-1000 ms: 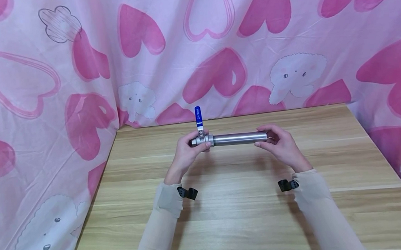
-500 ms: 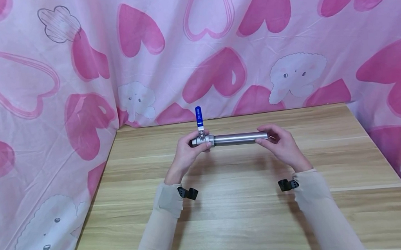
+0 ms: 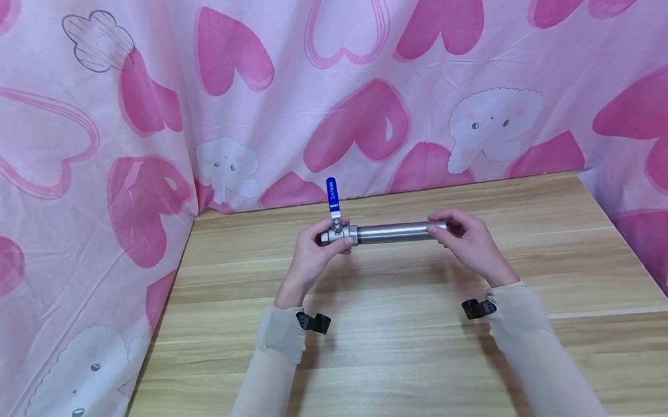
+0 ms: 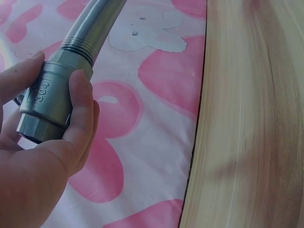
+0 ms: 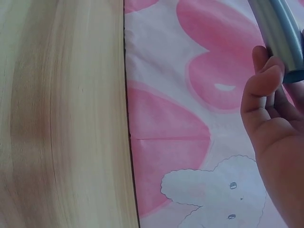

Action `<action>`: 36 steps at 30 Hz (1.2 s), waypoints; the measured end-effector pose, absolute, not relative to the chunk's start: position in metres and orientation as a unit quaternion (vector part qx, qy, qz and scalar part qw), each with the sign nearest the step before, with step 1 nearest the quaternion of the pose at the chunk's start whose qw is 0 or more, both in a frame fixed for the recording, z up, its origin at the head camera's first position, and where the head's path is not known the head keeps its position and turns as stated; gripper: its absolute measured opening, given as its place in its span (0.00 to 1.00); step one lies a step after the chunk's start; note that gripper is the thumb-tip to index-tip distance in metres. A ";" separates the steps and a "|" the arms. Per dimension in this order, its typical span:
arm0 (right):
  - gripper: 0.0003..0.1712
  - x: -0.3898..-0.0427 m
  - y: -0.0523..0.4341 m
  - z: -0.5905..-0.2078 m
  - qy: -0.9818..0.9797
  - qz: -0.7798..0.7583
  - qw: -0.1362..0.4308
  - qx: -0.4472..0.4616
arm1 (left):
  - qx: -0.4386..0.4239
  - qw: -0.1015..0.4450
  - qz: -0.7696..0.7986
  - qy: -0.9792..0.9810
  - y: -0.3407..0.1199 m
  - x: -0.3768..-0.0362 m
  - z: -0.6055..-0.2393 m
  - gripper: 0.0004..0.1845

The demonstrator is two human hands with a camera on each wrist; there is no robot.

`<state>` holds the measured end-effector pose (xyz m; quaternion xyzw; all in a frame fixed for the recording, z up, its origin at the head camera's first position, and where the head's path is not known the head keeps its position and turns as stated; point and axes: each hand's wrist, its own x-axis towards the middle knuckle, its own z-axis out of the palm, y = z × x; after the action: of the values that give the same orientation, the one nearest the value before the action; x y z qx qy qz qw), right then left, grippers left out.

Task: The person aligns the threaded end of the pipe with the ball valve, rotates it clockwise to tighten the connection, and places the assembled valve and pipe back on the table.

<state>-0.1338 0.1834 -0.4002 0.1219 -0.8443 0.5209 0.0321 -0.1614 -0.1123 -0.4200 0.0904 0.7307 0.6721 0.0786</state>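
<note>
One steel pipe (image 3: 391,233) points right, crosswise, right hand (image 3: 468,235) pinching it, left hand (image 3: 312,249) gripping its valve (image 3: 338,235).

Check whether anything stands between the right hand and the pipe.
Nothing visible does: the right hand holds the pipe directly near one end, while the left hand grips the valve at the other.

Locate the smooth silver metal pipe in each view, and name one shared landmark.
Head: the pipe, level, just right of and below centre.
Left wrist: pipe, top left, cut by the upper edge.
Right wrist: pipe, upper-right corner.
Shared landmark: light-brown wood-grain tabletop.
</note>
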 end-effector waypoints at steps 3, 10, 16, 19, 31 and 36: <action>0.16 -0.134 0.183 -0.401 -0.844 0.522 0.034 0.120 | 0.091 0.077 0.671 0.732 -0.112 -0.161 -0.421 0.22; 0.17 -0.141 0.186 -0.416 -0.839 0.528 0.032 0.127 | 0.096 0.071 0.671 0.732 -0.113 -0.161 -0.421 0.21; 0.23 -0.151 0.191 -0.433 -0.826 0.550 0.013 0.121 | 0.098 0.070 0.672 0.730 -0.114 -0.162 -0.422 0.21; 0.26 -0.152 0.192 -0.435 -0.817 0.563 0.011 0.127 | 0.096 0.071 0.671 0.731 -0.114 -0.162 -0.422 0.21; 0.28 -0.152 0.192 -0.436 -0.819 0.553 0.023 0.154 | 0.091 0.072 0.673 0.731 -0.115 -0.161 -0.420 0.21; 0.27 -0.151 0.191 -0.436 -0.829 0.538 0.027 0.147 | 0.093 0.070 0.675 0.728 -0.116 -0.160 -0.421 0.20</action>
<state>-0.1508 0.1915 -0.4356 0.1471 -0.8294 0.5383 0.0269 -0.1602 -0.1160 -0.4209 0.0930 0.7284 0.6752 0.0701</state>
